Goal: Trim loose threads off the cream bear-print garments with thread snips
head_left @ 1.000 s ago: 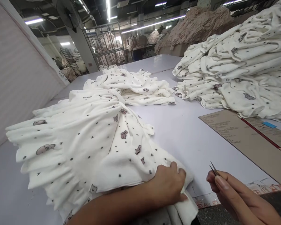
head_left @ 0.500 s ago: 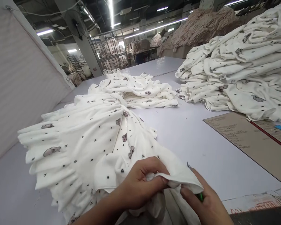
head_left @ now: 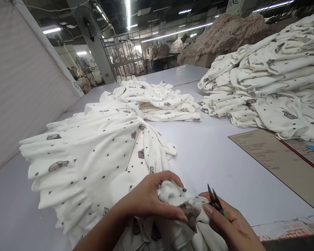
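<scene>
Left hand [head_left: 149, 198]: your fingers are clamped on the bunched garment [head_left: 99, 157] at 6 o'clock on the desk [head_left: 219, 167].
Right hand [head_left: 230, 223]: pinches the cloth, thread snips [head_left: 216, 202] held too.
Piles: two more, 12 and 2 o'clock.
Card [head_left: 279, 160]: one, print unreadable.

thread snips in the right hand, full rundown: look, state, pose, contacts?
The snips are small, with two dark, slim pointed blades and a bit of green at the handle. The blades stand slightly apart, tips pointing up and away. The right hand grips them, hiding most of the handle. They sit just right of the bunched white printed garment, pinched by the left hand; blade contact with the cloth is unclear.
</scene>
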A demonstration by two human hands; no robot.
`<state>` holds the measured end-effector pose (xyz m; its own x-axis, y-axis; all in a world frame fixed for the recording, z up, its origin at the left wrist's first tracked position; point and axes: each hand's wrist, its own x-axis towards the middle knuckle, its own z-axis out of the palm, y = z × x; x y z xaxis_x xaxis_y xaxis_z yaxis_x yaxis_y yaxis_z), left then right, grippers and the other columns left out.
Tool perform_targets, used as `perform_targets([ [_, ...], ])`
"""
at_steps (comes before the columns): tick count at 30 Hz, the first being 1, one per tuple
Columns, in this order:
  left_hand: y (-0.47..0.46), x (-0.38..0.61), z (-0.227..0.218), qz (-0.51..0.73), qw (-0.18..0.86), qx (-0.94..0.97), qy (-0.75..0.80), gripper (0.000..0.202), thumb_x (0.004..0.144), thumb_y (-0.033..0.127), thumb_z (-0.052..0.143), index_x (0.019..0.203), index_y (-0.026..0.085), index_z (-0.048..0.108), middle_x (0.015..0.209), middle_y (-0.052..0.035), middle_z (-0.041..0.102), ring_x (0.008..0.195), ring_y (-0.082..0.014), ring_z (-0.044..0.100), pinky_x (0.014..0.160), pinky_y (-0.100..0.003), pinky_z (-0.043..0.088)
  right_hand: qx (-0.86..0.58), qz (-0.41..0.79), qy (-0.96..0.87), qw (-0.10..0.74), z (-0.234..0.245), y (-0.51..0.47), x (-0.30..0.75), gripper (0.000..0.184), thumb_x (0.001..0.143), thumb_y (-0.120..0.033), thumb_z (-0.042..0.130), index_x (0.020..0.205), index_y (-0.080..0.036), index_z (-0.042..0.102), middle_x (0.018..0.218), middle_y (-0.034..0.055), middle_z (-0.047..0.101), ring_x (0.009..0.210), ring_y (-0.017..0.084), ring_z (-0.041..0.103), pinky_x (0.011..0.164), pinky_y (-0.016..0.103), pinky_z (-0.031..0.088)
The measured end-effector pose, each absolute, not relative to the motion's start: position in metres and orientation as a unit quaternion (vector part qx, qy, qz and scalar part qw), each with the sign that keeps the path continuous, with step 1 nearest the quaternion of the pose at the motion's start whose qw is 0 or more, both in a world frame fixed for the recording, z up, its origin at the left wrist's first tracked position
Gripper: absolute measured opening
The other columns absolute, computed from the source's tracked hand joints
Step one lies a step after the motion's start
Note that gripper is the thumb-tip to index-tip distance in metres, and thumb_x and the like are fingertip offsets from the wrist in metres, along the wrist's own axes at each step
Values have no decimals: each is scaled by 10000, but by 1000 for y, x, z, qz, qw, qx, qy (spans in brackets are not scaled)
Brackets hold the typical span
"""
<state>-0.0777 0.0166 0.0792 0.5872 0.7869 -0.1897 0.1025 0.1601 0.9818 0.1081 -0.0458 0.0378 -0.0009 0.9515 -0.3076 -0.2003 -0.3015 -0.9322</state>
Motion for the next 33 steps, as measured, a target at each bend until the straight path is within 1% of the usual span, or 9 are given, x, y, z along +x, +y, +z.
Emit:
perform_targets([
  [4, 10, -71, 70, 265, 634, 599, 411, 201, 740, 293, 673, 778, 97, 643, 673, -12, 553, 626, -104, 462, 588, -201, 363, -547, 574, -387, 471, 31, -42, 104, 320, 793, -531, 571, 718, -221, 538, 581, -60, 464, 520, 95, 460, 501, 170, 414],
  [9, 3, -61, 62, 276, 596, 605, 450, 202, 769, 316, 639, 749, 116, 651, 667, -3, 594, 645, -117, 506, 609, -203, 392, -569, 417, -490, 513, 25, -47, 109, 233, 802, -415, 620, 983, -288, 546, 979, -7, 548, 829, 122, 559, 730, 154, 442],
  [13, -1, -54, 64, 246, 541, 652, 470, 160, 772, 281, 612, 735, 137, 672, 695, 0, 653, 689, -136, 569, 646, -199, 419, -511, 302, -659, 462, 25, -50, 117, 93, 863, -233, 555, 947, -271, 546, 863, 3, 538, 704, 117, 556, 621, 182, 452],
  [17, -5, -49, 67, 210, 473, 697, 496, 146, 764, 264, 601, 799, 175, 712, 720, 13, 701, 678, -144, 615, 635, -196, 429, -484, 295, -701, 434, 25, -49, 122, 126, 879, -151, 466, 915, -259, 517, 837, -4, 521, 693, 117, 551, 611, 202, 446],
  [22, -10, -49, 68, 193, 463, 747, 437, 203, 814, 232, 546, 898, 239, 731, 780, 37, 721, 699, -123, 638, 654, -168, 431, -516, 326, -662, 435, 32, -49, 122, 154, 933, -250, 421, 792, -248, 481, 761, -18, 488, 656, 126, 525, 595, 217, 427],
  [25, -12, -48, 66, 192, 445, 770, 415, 175, 794, 242, 582, 879, 215, 732, 678, 39, 687, 596, -108, 592, 570, -158, 408, -547, 342, -624, 441, 37, -48, 119, 213, 938, -325, 428, 744, -243, 458, 729, -25, 461, 653, 127, 510, 600, 210, 424],
  [28, -13, -44, 61, 234, 461, 744, 423, 168, 808, 255, 583, 829, 192, 737, 676, 24, 690, 607, -115, 603, 582, -155, 428, -561, 365, -598, 442, 37, -46, 119, 237, 934, -364, 425, 732, -243, 447, 694, -34, 420, 600, 116, 491, 545, 180, 435],
  [31, -15, -41, 56, 296, 478, 705, 431, 220, 847, 212, 525, 880, 211, 743, 739, 10, 715, 686, -134, 647, 654, -170, 467, -586, 352, -581, 440, 33, -49, 124, 136, 903, -397, 478, 883, -264, 494, 768, -16, 519, 689, 122, 578, 552, 128, 480],
  [33, -16, -40, 53, 331, 472, 692, 434, 226, 849, 200, 522, 894, 216, 743, 745, 4, 718, 706, -142, 663, 668, -178, 482, -608, 323, -581, 435, 30, -54, 129, 226, 862, -427, 532, 1031, -278, 523, 936, 19, 616, 897, 150, 636, 655, 117, 507],
])
